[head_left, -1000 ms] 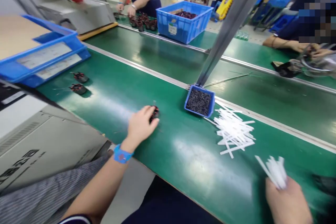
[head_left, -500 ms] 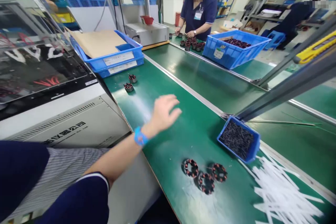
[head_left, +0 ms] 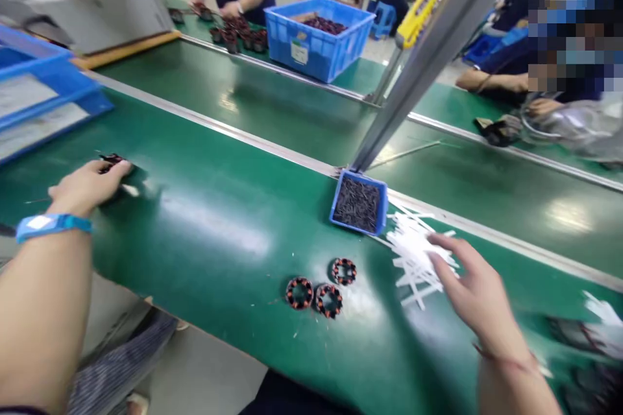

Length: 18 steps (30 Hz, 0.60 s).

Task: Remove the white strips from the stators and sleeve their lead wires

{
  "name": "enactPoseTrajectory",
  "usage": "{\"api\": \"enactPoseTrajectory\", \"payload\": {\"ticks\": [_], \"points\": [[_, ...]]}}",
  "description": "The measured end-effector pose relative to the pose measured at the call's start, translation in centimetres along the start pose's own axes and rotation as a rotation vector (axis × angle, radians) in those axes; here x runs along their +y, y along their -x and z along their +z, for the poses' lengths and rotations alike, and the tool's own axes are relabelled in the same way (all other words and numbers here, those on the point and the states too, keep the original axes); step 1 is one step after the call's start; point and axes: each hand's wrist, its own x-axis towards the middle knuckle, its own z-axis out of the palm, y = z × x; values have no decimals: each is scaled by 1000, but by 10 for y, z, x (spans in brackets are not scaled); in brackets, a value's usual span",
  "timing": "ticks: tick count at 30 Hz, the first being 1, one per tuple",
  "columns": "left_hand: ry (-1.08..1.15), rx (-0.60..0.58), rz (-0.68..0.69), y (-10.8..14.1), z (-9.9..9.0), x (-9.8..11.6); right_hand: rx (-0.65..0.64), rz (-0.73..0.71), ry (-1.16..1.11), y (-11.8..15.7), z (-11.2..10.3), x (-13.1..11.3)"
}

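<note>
My left hand (head_left: 90,189), with a blue wristband, is closed around a copper-wound motor stator (head_left: 113,161) at the left of the green table; the fingers partly hide it. My right hand (head_left: 474,288) hovers at the edge of a pile of white strips (head_left: 413,243). Its thumb and index finger are apart, pointing at the strips, with nothing seen between them. Midway between my hands, three ring-shaped wound stators (head_left: 329,300) lie close together on the table. Behind them stands a small blue bin (head_left: 384,214) filled with short black pieces.
Blue trays (head_left: 87,94) stand at the far left. A slanted metal post (head_left: 413,78) rises behind the small bin. Across the belt, a co-worker handles stators near a large blue crate (head_left: 316,52). Another person works at far right. Blurred dark parts (head_left: 574,337) lie at right.
The view has swung to the right. My left hand was open over the table and now grips a stator at the left. My right hand has come into view beside the white strips.
</note>
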Motion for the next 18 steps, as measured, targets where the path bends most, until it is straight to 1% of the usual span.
{"api": "enactPoseTrajectory", "payload": {"ticks": [1, 2, 3, 5, 7, 10, 12, 13, 15, 17, 18], "points": [[-47, 3, 24, 11, 8, 4, -22, -35, -22, -19, 10, -14], [-83, 21, 83, 29, 15, 10, -44, -105, -15, -39, 23, -27], [-107, 54, 164, 51, 22, 17, -77, -175, 30, -58, 35, -39], [-144, 100, 358, 107, 35, 34, -140, -246, 179, -89, 60, -57], [-138, 119, 526, 169, 45, 53, -185, -243, 258, -106, 78, -69], [-6, 77, 720, 253, 57, 81, -187, -194, 250, -111, 91, -75], [121, 8, 850, 297, 62, 95, -166, -168, 218, -108, 92, -74], [179, -27, 903, 314, 64, 101, -155, -155, 199, -106, 92, -74], [290, -113, 967, 339, 65, 110, -131, -131, 147, -104, 92, -72], [409, -194, 996, 354, 63, 116, -108, -113, 81, -103, 91, -72], [474, -210, 1006, 359, 61, 117, -97, -103, 43, -104, 90, -72]]}}
